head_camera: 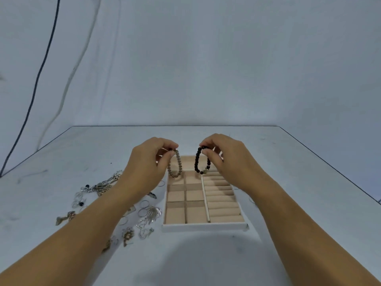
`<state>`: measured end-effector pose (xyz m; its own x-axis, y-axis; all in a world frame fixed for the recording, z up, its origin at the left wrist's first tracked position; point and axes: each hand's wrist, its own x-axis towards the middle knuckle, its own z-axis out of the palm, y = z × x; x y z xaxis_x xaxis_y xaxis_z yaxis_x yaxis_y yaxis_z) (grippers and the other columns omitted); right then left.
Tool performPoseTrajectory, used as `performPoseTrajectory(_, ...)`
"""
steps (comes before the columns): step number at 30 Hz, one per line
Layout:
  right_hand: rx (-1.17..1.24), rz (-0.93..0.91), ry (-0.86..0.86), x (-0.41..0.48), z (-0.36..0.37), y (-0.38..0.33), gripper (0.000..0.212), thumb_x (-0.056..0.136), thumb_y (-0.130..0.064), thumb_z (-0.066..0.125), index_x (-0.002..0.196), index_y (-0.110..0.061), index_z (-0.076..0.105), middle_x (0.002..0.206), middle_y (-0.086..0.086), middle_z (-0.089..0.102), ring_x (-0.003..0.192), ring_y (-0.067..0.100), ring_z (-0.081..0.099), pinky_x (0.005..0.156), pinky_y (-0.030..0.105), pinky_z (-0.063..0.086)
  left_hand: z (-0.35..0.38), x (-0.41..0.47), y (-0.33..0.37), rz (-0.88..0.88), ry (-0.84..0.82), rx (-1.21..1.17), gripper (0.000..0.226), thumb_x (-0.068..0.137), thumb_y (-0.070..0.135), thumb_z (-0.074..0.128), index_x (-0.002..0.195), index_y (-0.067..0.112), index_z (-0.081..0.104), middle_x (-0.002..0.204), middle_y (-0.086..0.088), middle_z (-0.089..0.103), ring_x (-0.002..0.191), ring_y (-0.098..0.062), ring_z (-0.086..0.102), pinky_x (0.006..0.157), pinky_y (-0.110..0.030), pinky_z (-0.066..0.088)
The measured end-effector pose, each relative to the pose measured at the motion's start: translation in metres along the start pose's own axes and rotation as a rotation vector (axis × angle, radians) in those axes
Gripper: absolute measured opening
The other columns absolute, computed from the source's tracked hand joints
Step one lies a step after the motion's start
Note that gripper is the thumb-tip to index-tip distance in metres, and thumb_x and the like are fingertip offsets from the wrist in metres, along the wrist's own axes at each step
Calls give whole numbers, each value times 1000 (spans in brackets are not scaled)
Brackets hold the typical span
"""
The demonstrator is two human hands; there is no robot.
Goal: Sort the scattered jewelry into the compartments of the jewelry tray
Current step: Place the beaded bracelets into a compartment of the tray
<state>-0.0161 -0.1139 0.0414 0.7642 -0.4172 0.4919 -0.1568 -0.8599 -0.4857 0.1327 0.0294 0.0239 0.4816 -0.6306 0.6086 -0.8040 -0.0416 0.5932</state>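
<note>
A beige jewelry tray (203, 225) with a white rim lies on the table in front of me, square compartments on its left and ring rolls on its right. My left hand (148, 162) pinches a grey-brown beaded bracelet (174, 166) that hangs over the tray's far left part. My right hand (224, 155) pinches a black beaded bracelet (201, 161) that dangles above the tray's far middle. Scattered jewelry (144, 215) lies left of the tray: rings, silver earrings, chains and pendants.
More loose pieces (97, 187) spread toward the table's left side, partly under my left forearm. A ring (252, 200) peeks out beside my right forearm. The table's far edge (175, 126) meets a pale backdrop with a dark cable (39, 75) at the left.
</note>
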Motion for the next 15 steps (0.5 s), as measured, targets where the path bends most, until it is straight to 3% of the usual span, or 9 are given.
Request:
performPoseTrajectory(8,24,-8,76,-4,7,7,13,93,-21,58,103,-22,66,94,-11,64,84,5,57,73,7,39,11,-3,-23,-43,-54,67,17,86,11,66,101,17,72,86,10,68,78,4,62,75,-3,45)
performPoseTrajectory(15,27,-33,80,-8,9,11,12,92,-19,59,102,-19,66,90,-11,63,82,7,56,74,11,41,18,-7,-18,-137,-134,-20,11,81,16,73,91,20,73,77,19,68,73,8,64,72,-4,47)
